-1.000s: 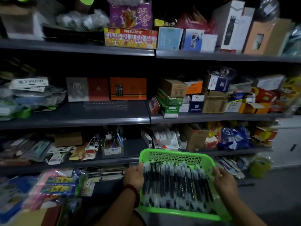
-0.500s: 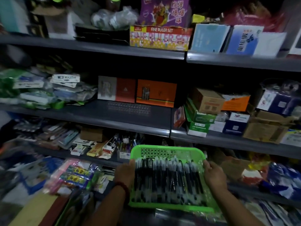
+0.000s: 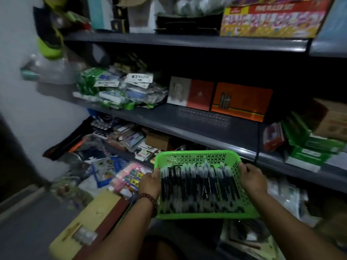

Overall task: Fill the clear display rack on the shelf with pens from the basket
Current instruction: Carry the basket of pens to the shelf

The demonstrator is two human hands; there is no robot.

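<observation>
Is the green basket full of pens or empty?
Full. The green basket holds many black-and-clear pens side by side, hiding its floor. The left hand and right hand grip its sides.

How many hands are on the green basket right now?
2. The left hand grips the left rim of the green perforated plastic basket; the right hand grips its right rim.

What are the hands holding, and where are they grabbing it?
Both hands hold the green perforated plastic basket full of black pens: the left hand grips its left rim, the right hand its right rim.
</observation>
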